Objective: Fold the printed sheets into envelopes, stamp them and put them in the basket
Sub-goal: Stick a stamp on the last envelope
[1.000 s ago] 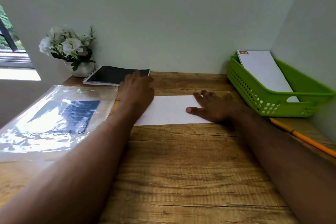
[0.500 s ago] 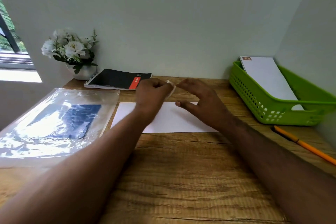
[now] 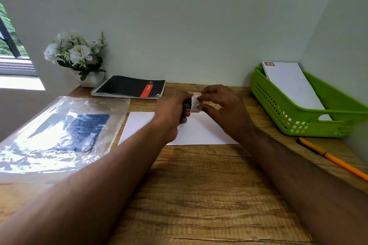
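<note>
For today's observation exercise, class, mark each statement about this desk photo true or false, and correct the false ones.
1. Both hands hold a small stamp strip above the white envelope. True.
2. The green basket is empty. False: a stamped envelope leans in it.
3. The orange pencil lies in front of the basket. True.
4. The notebook lies open. False: it is closed, black cover up.
5. The flowers stand right of the basket. False: they stand at the desk's far left.
</note>
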Demonstrator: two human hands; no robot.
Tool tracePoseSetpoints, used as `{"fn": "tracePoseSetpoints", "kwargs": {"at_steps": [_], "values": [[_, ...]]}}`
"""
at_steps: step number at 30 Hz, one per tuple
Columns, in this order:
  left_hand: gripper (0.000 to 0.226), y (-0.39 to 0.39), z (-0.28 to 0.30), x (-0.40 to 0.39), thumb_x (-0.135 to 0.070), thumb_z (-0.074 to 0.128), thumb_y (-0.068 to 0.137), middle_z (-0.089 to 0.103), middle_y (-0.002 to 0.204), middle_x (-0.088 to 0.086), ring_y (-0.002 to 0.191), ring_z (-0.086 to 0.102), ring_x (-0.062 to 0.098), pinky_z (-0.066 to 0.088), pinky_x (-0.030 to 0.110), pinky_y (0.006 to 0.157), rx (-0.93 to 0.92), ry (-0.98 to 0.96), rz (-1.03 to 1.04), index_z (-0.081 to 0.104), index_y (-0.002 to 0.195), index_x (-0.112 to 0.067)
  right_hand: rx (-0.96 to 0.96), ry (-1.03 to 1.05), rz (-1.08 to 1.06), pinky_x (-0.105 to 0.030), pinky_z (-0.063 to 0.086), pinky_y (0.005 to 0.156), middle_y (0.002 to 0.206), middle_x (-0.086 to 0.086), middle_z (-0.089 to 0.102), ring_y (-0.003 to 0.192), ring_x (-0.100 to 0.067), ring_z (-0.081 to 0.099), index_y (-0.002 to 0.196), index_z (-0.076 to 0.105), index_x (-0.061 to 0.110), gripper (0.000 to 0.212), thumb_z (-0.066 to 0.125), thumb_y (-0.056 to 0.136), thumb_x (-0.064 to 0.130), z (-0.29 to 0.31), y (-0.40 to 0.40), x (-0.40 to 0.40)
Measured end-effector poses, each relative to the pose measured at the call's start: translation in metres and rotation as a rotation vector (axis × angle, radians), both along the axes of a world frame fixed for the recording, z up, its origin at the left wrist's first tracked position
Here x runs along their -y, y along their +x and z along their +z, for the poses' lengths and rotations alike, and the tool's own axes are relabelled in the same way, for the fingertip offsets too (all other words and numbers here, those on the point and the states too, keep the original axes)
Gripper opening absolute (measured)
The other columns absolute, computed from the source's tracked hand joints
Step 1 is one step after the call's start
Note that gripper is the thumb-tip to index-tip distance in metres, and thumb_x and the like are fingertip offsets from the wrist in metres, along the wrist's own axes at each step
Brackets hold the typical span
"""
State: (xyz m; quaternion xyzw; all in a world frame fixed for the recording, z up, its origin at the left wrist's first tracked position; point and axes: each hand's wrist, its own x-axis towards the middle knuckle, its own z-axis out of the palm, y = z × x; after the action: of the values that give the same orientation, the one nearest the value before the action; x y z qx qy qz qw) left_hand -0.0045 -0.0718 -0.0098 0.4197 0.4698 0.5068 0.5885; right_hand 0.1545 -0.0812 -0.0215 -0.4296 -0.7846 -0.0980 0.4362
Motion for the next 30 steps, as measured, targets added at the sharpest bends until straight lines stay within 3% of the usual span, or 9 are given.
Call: {"fn": "tracePoseSetpoints", "kwargs": {"at_steps": [6, 12, 20, 26, 30], "values": [[0.022, -0.0005, -0.0009, -0.0020, -0.023, 0.063, 0.089, 0.063, 0.078, 0.008, 0.055, 0.048, 0.011, 0.038, 0.024, 0.050, 0.038, -0.015, -0.010, 0.068, 0.100, -0.004, -0.007, -0.027, -0.030, -0.033, 0.051, 0.081, 0.106, -0.008, 0.068, 0.096, -0.020, 0.062, 0.114, 0.068, 0.008, 0.036, 0.074, 0.079, 0.016, -0.0006, -0.0004, -0.0004], [0.028, -0.0007, -0.0029, -0.0036, -0.030, 0.062, 0.090, 0.063, 0.077, 0.005, 0.059, 0.051, 0.012, 0.039, 0.026, 0.053, 0.055, 0.029, -0.070, 0.068, 0.100, -0.005, -0.028, -0.014, 0.002, -0.026, 0.048, 0.078, 0.100, -0.006, 0.066, 0.091, -0.017, 0.061, 0.112, 0.069, 0.010, 0.033, 0.074, 0.079, 0.016, -0.0007, 0.0030, -0.0015], [0.027, -0.0024, -0.0034, -0.0028, -0.026, 0.062, 0.089, 0.065, 0.082, 0.009, 0.061, 0.052, 0.013, 0.040, 0.025, 0.052, 0.092, 0.081, -0.097, 0.069, 0.102, -0.003, 0.065, 0.122, 0.030, -0.039, 0.054, 0.066, 0.096, -0.010, 0.069, 0.083, -0.023, 0.064, 0.108, 0.070, 0.004, 0.025, 0.067, 0.085, 0.011, -0.0005, 0.0034, -0.0015], [0.022, -0.0024, -0.0022, -0.0022, -0.025, 0.063, 0.089, 0.066, 0.077, 0.006, 0.061, 0.052, 0.012, 0.040, 0.025, 0.052, 0.089, 0.080, -0.085, 0.070, 0.096, -0.005, 0.128, 0.148, 0.022, -0.035, 0.054, 0.066, 0.094, -0.011, 0.070, 0.081, -0.022, 0.064, 0.100, 0.071, 0.002, 0.018, 0.066, 0.086, 0.012, 0.0024, 0.0034, 0.0002], [0.026, -0.0020, -0.0036, -0.0035, -0.026, 0.066, 0.087, 0.066, 0.078, 0.007, 0.064, 0.053, 0.014, 0.042, 0.025, 0.053, 0.064, 0.082, -0.047, 0.070, 0.100, -0.004, 0.070, 0.089, 0.058, -0.031, 0.054, 0.067, 0.094, -0.008, 0.069, 0.079, -0.017, 0.064, 0.101, 0.071, 0.005, 0.020, 0.071, 0.082, 0.012, 0.0024, 0.0037, 0.0002]]}}
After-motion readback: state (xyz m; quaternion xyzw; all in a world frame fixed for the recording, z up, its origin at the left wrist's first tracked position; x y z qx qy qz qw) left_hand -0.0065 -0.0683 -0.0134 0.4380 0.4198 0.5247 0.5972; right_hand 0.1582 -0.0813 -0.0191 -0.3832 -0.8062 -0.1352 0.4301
